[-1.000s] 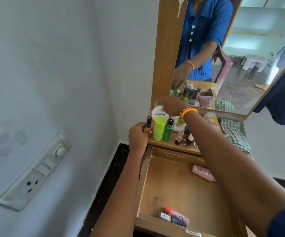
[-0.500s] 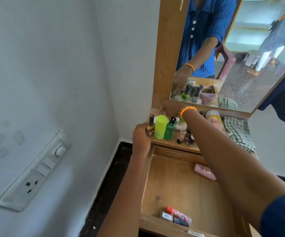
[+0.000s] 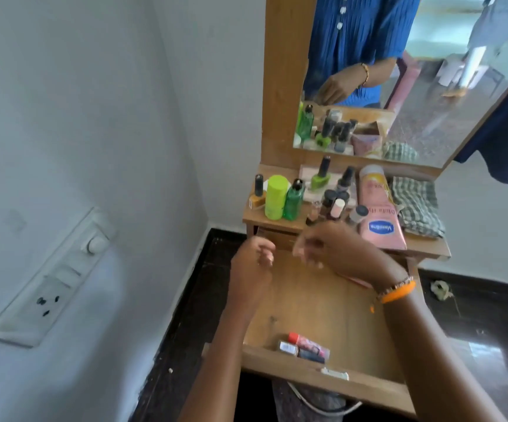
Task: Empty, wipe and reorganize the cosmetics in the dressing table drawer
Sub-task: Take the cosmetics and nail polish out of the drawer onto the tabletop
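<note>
Both hands hover empty over the open drawer (image 3: 322, 306)

The left hand (image 3: 254, 266) and right hand (image 3: 335, 251) face each other, fingers loosely curled and apart, gripping nothing, both blurred. Beyond them the cosmetics (image 3: 295, 196) crowd the dressing table top (image 3: 426, 248); below the wrists, small lipsticks (image 3: 306, 348) lie against the drawer's front wall

Motion blur smears both hands above the open drawer (image 3: 331, 303); whether the left hand (image 3: 254, 263) or right hand (image 3: 335, 249) grips anything cannot be told. The right forearm covers the drawer's right wall and most of a pink item (image 3: 357, 280) at its back edge. Small bottles (image 3: 331, 205) on the tabletop's front edge sit partly behind the right hand's fingers, labels unreadable.
</note>
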